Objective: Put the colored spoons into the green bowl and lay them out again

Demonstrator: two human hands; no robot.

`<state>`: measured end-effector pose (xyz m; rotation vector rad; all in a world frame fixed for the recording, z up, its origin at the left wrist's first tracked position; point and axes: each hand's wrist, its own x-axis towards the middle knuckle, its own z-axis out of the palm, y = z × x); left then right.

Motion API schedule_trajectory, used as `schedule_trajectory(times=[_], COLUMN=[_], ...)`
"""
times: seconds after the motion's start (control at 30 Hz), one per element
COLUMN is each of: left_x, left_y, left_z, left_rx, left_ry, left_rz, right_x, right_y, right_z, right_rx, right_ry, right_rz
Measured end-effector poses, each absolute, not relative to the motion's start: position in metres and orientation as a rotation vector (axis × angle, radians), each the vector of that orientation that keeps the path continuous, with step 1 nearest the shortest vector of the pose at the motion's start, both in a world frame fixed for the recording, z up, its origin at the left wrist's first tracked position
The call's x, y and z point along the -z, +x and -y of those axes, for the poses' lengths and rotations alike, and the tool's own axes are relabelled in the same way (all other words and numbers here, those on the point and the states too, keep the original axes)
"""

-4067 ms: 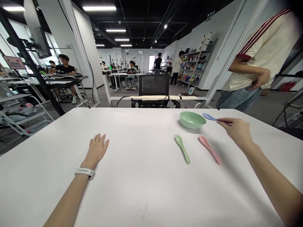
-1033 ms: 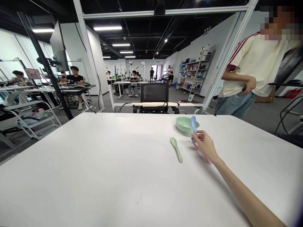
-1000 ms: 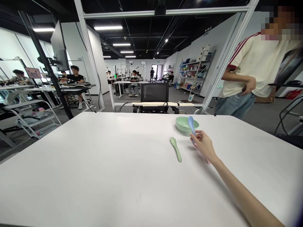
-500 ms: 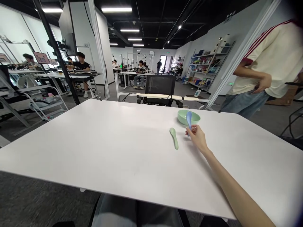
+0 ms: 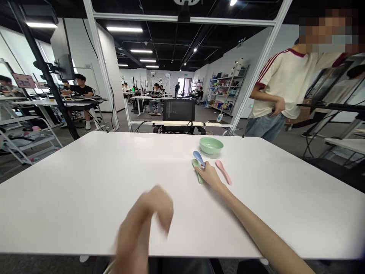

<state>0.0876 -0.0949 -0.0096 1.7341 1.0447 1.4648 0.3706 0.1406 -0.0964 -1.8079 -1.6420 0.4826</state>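
My right hand (image 5: 211, 175) is closed around the handle of a blue spoon (image 5: 197, 156), whose bowl end points away and to the left. A light green spoon (image 5: 195, 163) lies beneath it, partly covered by the fingers. On the table to the right of the hand rests a pink spoon (image 5: 224, 173). The green bowl (image 5: 211, 146) stands just beyond the spoons, with no spoon seen in it. My left hand (image 5: 157, 201) hangs over the near part of the table, bent at the wrist and smeared by motion, apart from the spoons.
A white table (image 5: 114, 167) spreads out in front of me. Beyond its far edge stand a black mesh chair (image 5: 178, 110) and a metal frame (image 5: 253, 70). A person in a cream shirt (image 5: 288, 82) stands at the right, past the table.
My right hand has carried the blue spoon from in front of the bowl leftward to the green spoon. My left hand has come into view. The pink spoon now shows.
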Motion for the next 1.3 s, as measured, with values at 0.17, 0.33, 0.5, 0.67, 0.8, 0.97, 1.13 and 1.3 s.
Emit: schedule_trajectory(times=[0.17,0.33,0.5,0.67,0.8,0.97,1.13,1.3], left_x=[0.010,0.048,0.070,0.082,0.084,0.080,0.078,0.070], left_y=[0.129,0.175,0.209,0.213,0.210,0.210,0.224,0.242], left_z=[-0.035,-0.116,-0.145,-0.160,-0.174,-0.190,-0.194,-0.193], left_rx=[-0.979,-0.822,-0.868,-0.951,-0.925,-0.824,-0.545,-0.361], left_ry=[1.597,1.460,1.417,1.406,1.412,1.510,1.693,1.878], left_rz=[-1.218,-1.298,-1.334,-1.371,-1.384,-1.449,-1.491,-1.624], right_x=[0.095,0.096,0.098,0.092,0.085,0.073,0.066,0.081], right_y=[0.364,0.360,0.356,0.360,0.375,0.432,0.523,0.567], right_z=[-0.140,-0.138,-0.131,-0.130,-0.137,-0.161,-0.176,-0.167], right_rx=[-0.441,-0.476,-0.649,-0.628,-0.634,-0.466,-0.091,-0.005], right_ry=[-1.861,-1.765,-1.448,-1.492,-1.546,-1.655,-2.004,-2.239], right_rz=[1.690,1.707,1.782,1.784,1.789,1.706,1.396,1.214])
